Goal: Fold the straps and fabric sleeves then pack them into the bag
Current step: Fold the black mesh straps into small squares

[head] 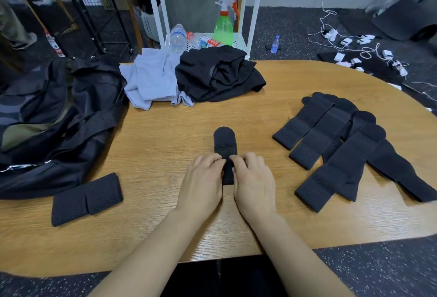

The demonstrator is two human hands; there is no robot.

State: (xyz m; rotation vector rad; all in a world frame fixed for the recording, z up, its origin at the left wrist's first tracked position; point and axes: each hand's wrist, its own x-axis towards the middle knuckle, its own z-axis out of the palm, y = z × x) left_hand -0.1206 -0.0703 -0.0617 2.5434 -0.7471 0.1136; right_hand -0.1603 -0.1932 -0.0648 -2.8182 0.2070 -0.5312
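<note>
A black strap (224,141) with a rounded far end lies in the middle of the wooden table (165,126). My left hand (203,183) and my right hand (253,180) press on its near part from either side, fingertips pinching the fabric. Several unfolded black straps (331,152) are spread at the right. A folded black strap bundle (86,199) rests at the near left. The open black bag (56,126) sprawls over the left end of the table. Behind the strap lie grey fabric sleeves (151,79) and a heap of black fabric (217,76).
A white cart (250,12) behind the table holds water bottles (177,36) and a green spray bottle (223,25). Chargers and white cables (354,48) litter the floor at the back right. A black wire rack (82,1) stands at the back left.
</note>
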